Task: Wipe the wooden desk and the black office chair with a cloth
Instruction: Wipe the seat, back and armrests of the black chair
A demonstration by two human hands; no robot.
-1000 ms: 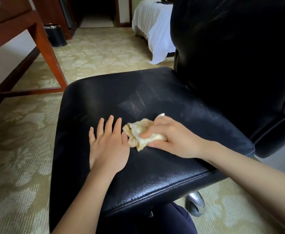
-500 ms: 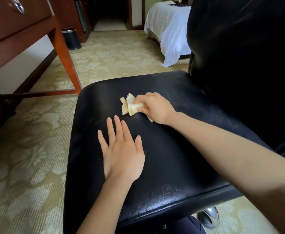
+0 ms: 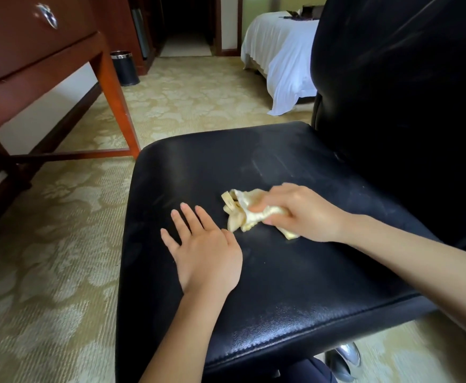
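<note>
at the centre of the frame a crumpled cloth is gripped by the right hand on the black chair seat, while the left hand is laid flat, fingers straight, beside it.

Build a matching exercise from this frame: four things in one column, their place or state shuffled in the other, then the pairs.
1. left hand
2. cloth
3. waste bin
4. bed

a. covered in white sheets
b. flat on the chair seat
c. standing on the carpet
d. bunched in the right hand

Pairs: 1-b, 2-d, 3-c, 4-a
</note>
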